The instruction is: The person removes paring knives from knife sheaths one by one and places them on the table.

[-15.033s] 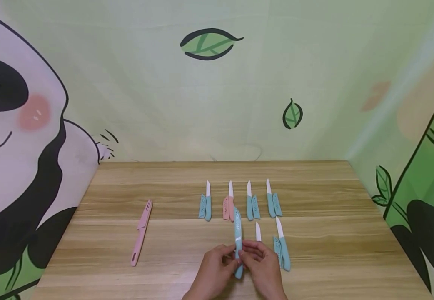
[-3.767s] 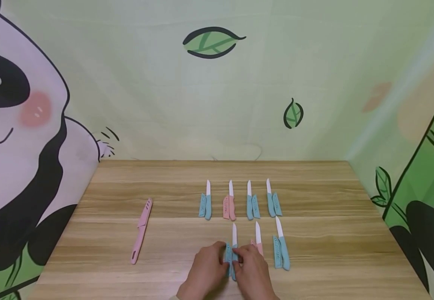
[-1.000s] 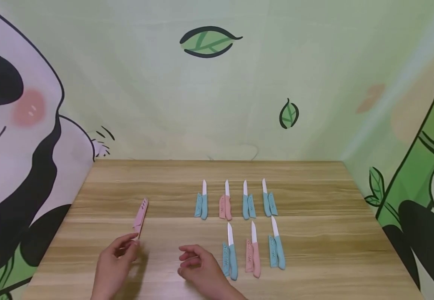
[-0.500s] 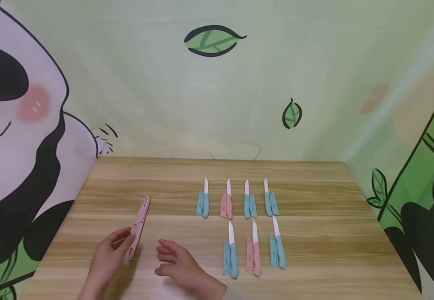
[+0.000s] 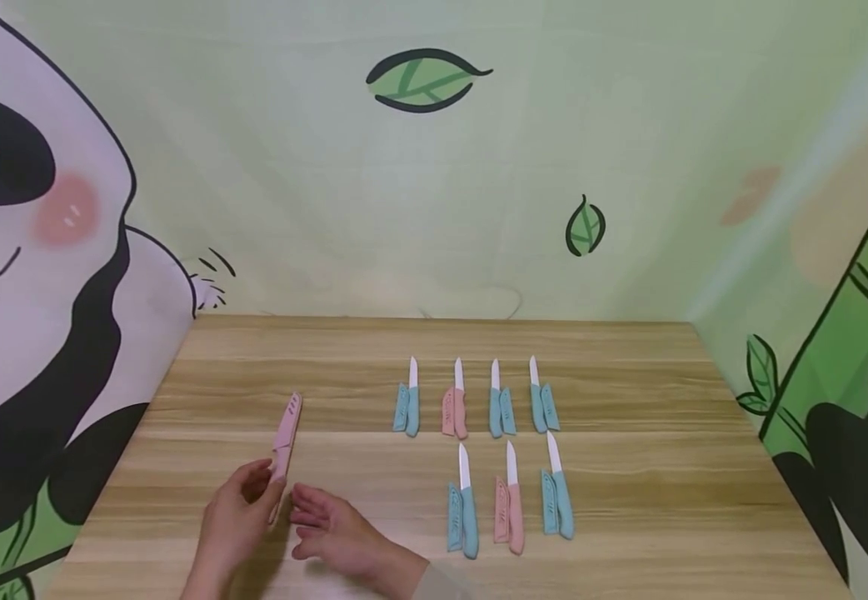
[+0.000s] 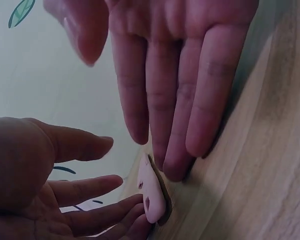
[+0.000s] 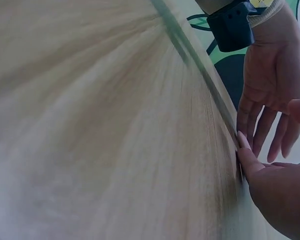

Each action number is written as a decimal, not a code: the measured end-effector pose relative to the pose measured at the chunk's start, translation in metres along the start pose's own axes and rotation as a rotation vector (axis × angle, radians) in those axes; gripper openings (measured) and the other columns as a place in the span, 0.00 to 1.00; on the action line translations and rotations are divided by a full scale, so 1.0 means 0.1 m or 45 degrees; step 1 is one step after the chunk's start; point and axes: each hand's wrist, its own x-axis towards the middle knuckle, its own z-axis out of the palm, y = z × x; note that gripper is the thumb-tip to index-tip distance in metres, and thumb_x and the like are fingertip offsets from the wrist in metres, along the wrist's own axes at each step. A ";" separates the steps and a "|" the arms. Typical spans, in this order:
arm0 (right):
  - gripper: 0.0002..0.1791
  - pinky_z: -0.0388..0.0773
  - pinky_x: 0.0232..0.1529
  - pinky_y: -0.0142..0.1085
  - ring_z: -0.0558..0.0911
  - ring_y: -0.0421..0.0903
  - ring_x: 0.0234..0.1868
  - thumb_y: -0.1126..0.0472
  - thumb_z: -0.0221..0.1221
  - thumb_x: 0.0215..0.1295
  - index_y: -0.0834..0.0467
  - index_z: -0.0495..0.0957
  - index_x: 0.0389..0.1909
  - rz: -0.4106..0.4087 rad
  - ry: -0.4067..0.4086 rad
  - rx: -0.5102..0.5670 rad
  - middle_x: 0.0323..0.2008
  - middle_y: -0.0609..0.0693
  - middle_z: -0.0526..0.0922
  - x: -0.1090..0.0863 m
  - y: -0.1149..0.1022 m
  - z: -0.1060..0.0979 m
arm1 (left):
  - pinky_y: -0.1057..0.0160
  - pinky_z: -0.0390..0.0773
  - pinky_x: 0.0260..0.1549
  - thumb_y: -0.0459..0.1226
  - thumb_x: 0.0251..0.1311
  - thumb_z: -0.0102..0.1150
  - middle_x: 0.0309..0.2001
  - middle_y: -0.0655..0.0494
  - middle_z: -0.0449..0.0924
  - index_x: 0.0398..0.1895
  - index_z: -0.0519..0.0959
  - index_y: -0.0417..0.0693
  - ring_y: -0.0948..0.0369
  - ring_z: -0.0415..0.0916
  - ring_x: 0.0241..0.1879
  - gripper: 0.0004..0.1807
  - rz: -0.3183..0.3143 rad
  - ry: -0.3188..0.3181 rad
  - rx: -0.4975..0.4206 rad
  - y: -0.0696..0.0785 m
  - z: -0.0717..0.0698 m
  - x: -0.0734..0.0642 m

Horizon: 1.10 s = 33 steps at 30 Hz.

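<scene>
A pink knife (image 5: pixel 285 433) in its pink sheath lies on the left of the wooden table. My left hand (image 5: pixel 237 504) is at its handle, thumb overlapping it in the head view. The left wrist view has the thumb and fingers (image 6: pixel 97 192) of that hand spread apart, with the fingertips right beside the holed handle end (image 6: pixel 152 200). Just right of the handle, my right hand (image 5: pixel 344 533) reaches in with fingers extended, holding nothing. Its fingers (image 6: pixel 162 95) hang straight in the left wrist view. The right wrist view shows both hands, the right hand (image 7: pixel 280 195) nearest.
To the right, several bare white-bladed knives lie in two rows, each beside its sheath. Blue ones include a front-row knife (image 5: pixel 469 521) and its sheath (image 5: pixel 454 517). Pink knives (image 5: pixel 516 517) lie among them. A printed cloth wall (image 5: pixel 291 167) stands behind the table (image 5: pixel 344 375).
Earlier both hands held a sheathed blue knife; it now lies unsheathed beside its cover. Both hands have since moved left to the pink knife, the right hand coming closer over the last second.
</scene>
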 end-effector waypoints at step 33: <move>0.43 0.73 0.72 0.46 0.70 0.63 0.74 0.83 0.52 0.58 0.70 0.57 0.77 -0.005 -0.085 0.137 0.77 0.65 0.63 0.01 0.11 -0.07 | 0.60 0.75 0.40 0.36 0.66 0.64 0.43 0.45 0.88 0.56 0.84 0.36 0.51 0.81 0.45 0.18 -0.011 0.047 0.125 -0.03 0.06 0.14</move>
